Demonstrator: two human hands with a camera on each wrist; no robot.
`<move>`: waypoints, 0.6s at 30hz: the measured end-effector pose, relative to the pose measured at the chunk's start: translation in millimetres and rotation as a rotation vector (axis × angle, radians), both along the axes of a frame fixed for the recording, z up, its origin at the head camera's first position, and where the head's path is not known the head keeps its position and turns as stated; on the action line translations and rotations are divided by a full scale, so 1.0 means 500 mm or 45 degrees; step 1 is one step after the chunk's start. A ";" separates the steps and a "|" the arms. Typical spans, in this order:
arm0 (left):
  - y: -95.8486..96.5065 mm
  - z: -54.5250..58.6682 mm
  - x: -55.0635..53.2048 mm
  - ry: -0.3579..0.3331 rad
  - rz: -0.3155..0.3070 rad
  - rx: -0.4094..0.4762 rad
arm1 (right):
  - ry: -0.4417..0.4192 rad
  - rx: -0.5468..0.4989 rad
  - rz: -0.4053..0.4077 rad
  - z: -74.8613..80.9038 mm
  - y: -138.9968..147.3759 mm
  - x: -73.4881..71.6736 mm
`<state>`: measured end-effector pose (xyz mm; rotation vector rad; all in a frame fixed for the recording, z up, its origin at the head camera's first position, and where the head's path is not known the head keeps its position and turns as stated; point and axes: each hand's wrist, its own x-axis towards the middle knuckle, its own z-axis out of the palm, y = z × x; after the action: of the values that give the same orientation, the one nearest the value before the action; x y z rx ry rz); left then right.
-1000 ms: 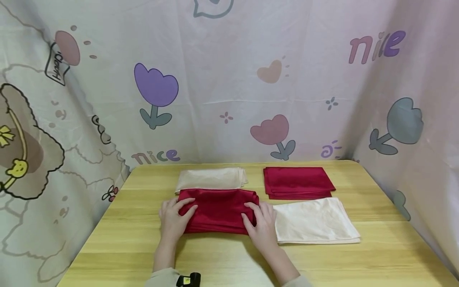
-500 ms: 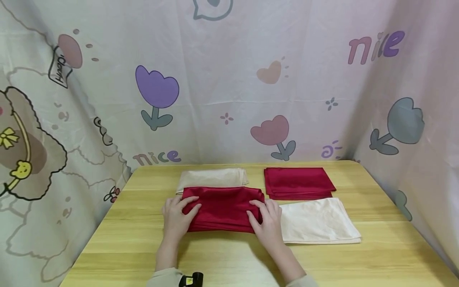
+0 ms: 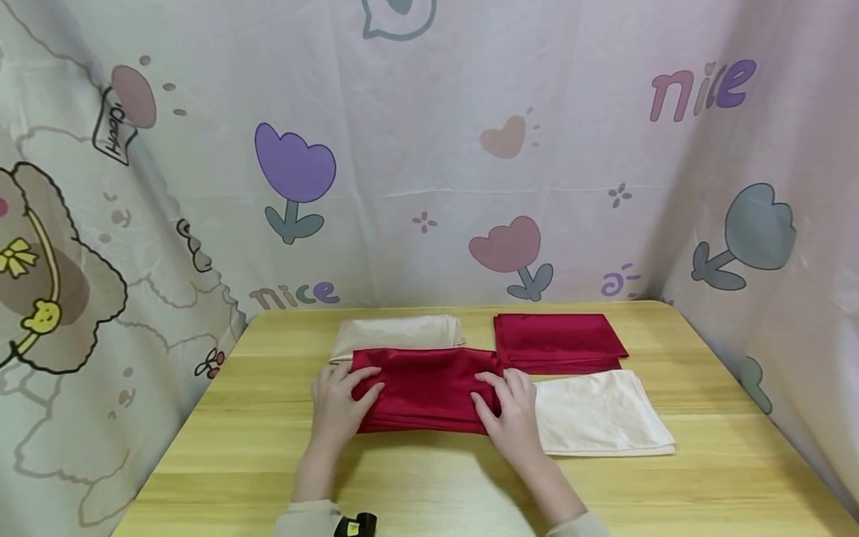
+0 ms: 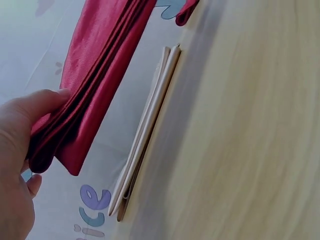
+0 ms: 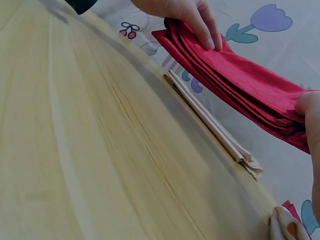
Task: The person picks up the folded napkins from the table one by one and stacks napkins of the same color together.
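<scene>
A folded dark red satin cloth (image 3: 429, 388) hangs level between my two hands, raised above the table. My left hand (image 3: 338, 406) grips its left end, thumb and fingers on opposite faces. The right end is pinched by my right hand (image 3: 513, 410) in the same way. Stacked fold layers show along the near edge of the red cloth (image 5: 245, 95) in the right wrist view. Behind it, a folded cream cloth (image 3: 396, 332) lies on the table, partly covered from the head camera. In the left wrist view there is a gap between the held cloth (image 4: 105, 85) and that cream cloth (image 4: 145, 135).
A second folded red cloth (image 3: 557, 339) lies at the back right. In front of it is another folded cream cloth (image 3: 604, 414), its left end hidden by my right hand. Patterned curtains (image 3: 403, 149) stand behind the wooden table (image 3: 221, 432) and along both sides.
Both hands have carried the red cloth a little to the right and slightly up in the head view. The grip looks the same, and the other cloths have stayed put.
</scene>
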<state>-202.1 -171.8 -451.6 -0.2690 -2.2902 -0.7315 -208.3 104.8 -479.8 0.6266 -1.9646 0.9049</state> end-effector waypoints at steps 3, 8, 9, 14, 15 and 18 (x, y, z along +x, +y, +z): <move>0.001 0.003 0.000 -0.004 -0.014 -0.046 | 0.000 0.015 0.015 0.003 0.010 0.000; 0.002 0.015 -0.003 -0.007 -0.025 -0.131 | 0.021 0.016 0.047 0.011 0.024 -0.003; 0.002 0.017 -0.004 -0.001 -0.029 -0.146 | 0.028 0.016 0.053 0.012 0.026 -0.003; 0.010 0.026 -0.006 0.072 -0.060 -0.249 | 0.066 0.010 0.063 0.015 0.041 -0.003; 0.012 0.027 -0.007 0.091 -0.072 -0.269 | 0.070 0.008 0.064 0.014 0.044 -0.003; 0.016 0.029 -0.007 0.133 -0.112 -0.314 | 0.053 0.011 0.065 0.011 0.055 -0.003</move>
<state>-205.8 -163.8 -437.2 -0.5126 -2.2792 -0.4645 -209.8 132.4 -474.2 0.6981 -1.9240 0.9081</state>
